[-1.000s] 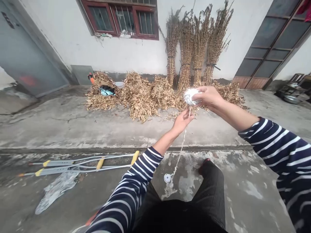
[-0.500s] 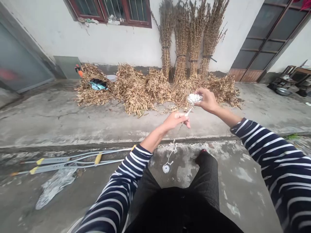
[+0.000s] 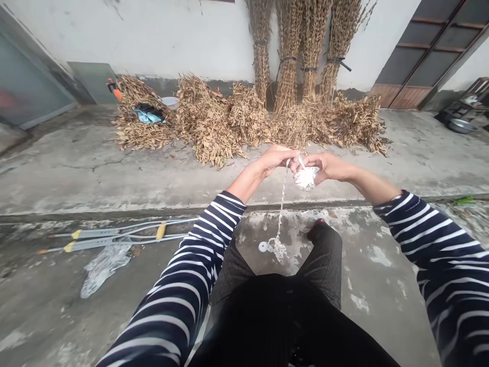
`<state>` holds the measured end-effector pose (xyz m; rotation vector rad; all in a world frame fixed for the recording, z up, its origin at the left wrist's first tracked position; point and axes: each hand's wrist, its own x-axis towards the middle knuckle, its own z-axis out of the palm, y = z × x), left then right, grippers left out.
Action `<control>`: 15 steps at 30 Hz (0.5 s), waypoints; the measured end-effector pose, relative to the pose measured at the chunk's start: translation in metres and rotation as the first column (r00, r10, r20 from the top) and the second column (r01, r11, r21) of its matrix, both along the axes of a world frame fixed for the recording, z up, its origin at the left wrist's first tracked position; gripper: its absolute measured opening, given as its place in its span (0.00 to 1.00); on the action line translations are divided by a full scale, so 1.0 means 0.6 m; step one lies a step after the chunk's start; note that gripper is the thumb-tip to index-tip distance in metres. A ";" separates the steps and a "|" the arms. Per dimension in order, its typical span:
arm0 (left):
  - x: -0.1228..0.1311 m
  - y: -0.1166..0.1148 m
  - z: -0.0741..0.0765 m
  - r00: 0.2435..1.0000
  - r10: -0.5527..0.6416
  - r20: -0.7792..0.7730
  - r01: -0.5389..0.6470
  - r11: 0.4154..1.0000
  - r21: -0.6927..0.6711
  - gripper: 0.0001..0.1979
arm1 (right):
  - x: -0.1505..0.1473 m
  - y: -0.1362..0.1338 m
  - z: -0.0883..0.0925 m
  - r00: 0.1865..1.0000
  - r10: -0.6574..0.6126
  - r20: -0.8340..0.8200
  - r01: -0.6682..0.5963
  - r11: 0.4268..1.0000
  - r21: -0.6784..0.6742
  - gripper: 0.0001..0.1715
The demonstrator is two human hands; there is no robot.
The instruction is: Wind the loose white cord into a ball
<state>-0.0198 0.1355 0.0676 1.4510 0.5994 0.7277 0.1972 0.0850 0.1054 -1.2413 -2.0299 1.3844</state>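
My right hand is closed around a white wound bundle of cord, its fingers along the top and side. Close beside it, my left hand pinches the white cord between thumb and fingers. From the left hand the cord hangs down, looking twisted or braided, to a loose tangle on the concrete between my feet. A small white disc with a hole or dark centre lies at the tangle's left edge; whether it is tied to the cord I cannot tell.
Heaps of dry brown stalks and leaves lie along the wall, with tied stalk bundles standing behind. A low concrete step edge runs across. Crutches and a crumpled clear plastic sheet lie at left. A metal basin sits far right.
My hands have come together; the right hand has lowered with the bundle, and the left has risen to its level. The camera has tilted down slightly. The hanging cord now looks straighter.
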 end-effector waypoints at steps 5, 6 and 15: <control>0.012 0.032 -0.056 0.999 0.003 -0.038 -0.008 0.992 -0.126 0.16 | 0.005 -0.028 -0.010 0.939 -0.177 -0.296 0.144 0.981 -0.130 0.48; 0.016 0.034 -0.069 0.999 0.016 -0.039 -0.022 0.990 -0.142 0.17 | 0.005 -0.032 -0.009 0.927 -0.206 -0.314 0.171 0.976 -0.136 0.49; 0.048 -0.051 -0.209 0.992 0.126 -0.017 -0.128 0.986 -0.105 0.20 | -0.015 -0.026 0.077 0.840 -0.494 -0.224 0.467 0.869 -0.162 0.28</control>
